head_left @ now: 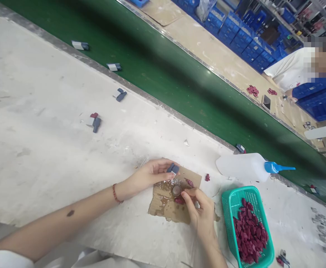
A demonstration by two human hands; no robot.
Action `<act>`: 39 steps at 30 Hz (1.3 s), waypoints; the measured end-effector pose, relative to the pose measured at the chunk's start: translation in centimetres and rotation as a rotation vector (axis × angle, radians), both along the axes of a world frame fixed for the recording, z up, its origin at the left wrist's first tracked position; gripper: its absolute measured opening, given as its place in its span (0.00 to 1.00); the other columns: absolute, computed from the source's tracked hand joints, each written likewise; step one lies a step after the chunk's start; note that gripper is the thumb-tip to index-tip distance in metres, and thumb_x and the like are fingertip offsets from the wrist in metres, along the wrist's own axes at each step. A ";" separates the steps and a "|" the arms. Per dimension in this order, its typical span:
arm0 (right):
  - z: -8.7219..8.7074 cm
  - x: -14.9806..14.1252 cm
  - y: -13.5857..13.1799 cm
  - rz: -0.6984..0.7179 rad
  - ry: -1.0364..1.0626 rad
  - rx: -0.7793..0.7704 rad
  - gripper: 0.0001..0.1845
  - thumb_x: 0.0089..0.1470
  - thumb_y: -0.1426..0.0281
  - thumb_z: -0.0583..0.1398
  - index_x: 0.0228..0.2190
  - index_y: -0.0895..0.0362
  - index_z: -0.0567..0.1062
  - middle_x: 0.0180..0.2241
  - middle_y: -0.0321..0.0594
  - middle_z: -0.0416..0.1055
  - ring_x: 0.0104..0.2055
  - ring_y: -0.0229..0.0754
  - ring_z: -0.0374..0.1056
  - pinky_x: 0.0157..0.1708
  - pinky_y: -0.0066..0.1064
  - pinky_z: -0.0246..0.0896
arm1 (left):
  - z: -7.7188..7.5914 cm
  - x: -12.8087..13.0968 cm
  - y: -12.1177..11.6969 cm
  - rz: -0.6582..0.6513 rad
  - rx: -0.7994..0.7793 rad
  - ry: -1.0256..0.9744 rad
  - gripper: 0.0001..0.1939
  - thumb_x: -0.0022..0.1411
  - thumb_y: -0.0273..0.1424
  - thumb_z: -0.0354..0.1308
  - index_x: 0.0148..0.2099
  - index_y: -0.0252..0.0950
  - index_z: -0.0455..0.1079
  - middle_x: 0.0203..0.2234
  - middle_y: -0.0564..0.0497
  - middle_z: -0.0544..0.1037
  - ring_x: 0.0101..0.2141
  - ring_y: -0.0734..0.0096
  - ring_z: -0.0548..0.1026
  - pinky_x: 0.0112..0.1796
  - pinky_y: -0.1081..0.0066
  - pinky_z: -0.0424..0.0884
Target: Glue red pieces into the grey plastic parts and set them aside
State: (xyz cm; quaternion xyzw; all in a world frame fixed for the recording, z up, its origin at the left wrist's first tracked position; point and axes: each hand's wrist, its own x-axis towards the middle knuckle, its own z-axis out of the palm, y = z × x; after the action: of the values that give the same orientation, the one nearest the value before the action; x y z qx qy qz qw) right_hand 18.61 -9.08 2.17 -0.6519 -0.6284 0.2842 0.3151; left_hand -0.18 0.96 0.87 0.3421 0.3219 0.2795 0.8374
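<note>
My left hand (150, 175) grips a small dark blue-grey plastic part (173, 168) with a pale patch between thumb and fingers, above a wet, torn piece of cardboard (158, 203). My right hand (203, 210) is closed in a pinch beside a small round cap-like dish (176, 190) on the cardboard. Whatever is between its fingertips is too small to make out. A dark red plastic piece (179, 200) lies just under those fingertips, and another red piece (190, 182) is behind them.
Right of my hands stands a green basket (224, 208) of dark red pieces. Behind it lies a white squeeze bottle (242, 166) with a blue nozzle. A green conveyor belt (157, 80) carries several blue-grey parts. Across it sits another person (288, 72).
</note>
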 end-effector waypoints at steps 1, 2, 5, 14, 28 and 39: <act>-0.2 -0.3 0.1 0.055 -0.036 0.024 0.11 0.62 0.68 0.58 0.27 0.55 0.75 0.24 0.36 0.75 0.23 0.37 0.69 0.24 0.26 0.63 | 0.0 0.0 0.0 -0.001 -0.005 -0.017 0.18 0.52 0.33 0.69 0.45 0.34 0.72 0.36 0.48 0.80 0.39 0.67 0.76 0.45 0.67 0.69; -0.4 -0.5 0.3 0.106 -0.075 0.050 0.12 0.63 0.69 0.57 0.28 0.55 0.74 0.24 0.36 0.74 0.23 0.37 0.69 0.24 0.26 0.63 | 0.0 0.1 -0.1 0.000 -0.008 -0.033 0.18 0.53 0.33 0.69 0.45 0.35 0.71 0.37 0.48 0.80 0.40 0.67 0.76 0.46 0.66 0.69; -0.8 -0.8 0.7 0.188 -0.197 0.134 0.14 0.66 0.69 0.53 0.28 0.55 0.73 0.23 0.36 0.70 0.23 0.37 0.67 0.24 0.26 0.62 | -0.2 0.2 -0.2 0.000 0.001 -0.048 0.16 0.54 0.32 0.68 0.44 0.35 0.71 0.38 0.48 0.80 0.41 0.66 0.76 0.48 0.65 0.68; -0.2 -1.1 0.7 0.206 -0.230 0.126 0.16 0.65 0.70 0.53 0.25 0.54 0.70 0.21 0.34 0.68 0.22 0.37 0.65 0.23 0.26 0.59 | -0.8 0.2 -0.6 0.048 0.118 0.047 0.16 0.57 0.33 0.65 0.48 0.36 0.74 0.42 0.48 0.76 0.42 0.66 0.74 0.47 0.64 0.69; -0.4 -0.5 1.7 -0.392 0.701 -0.186 0.18 0.45 0.55 0.69 0.22 0.56 0.74 0.15 0.32 0.68 0.13 0.33 0.59 0.12 0.24 0.57 | -0.2 0.1 -0.4 -0.010 -0.114 -0.069 0.16 0.55 0.40 0.68 0.41 0.36 0.73 0.38 0.48 0.80 0.38 0.65 0.78 0.38 0.69 0.72; -0.2 -1.0 2.3 -0.445 0.945 -0.260 0.22 0.39 0.55 0.72 0.21 0.56 0.70 0.13 0.28 0.67 0.10 0.30 0.57 0.09 0.21 0.55 | -0.1 0.0 -0.1 0.155 0.111 0.158 0.14 0.50 0.36 0.70 0.38 0.35 0.78 0.35 0.48 0.79 0.37 0.65 0.74 0.40 0.67 0.71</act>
State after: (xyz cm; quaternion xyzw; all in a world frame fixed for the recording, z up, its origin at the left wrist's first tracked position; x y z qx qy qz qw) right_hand 17.61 -6.80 2.01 -0.6043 -0.2245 0.5481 0.5329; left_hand -0.17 0.85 0.76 0.3828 0.3965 0.3327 0.7652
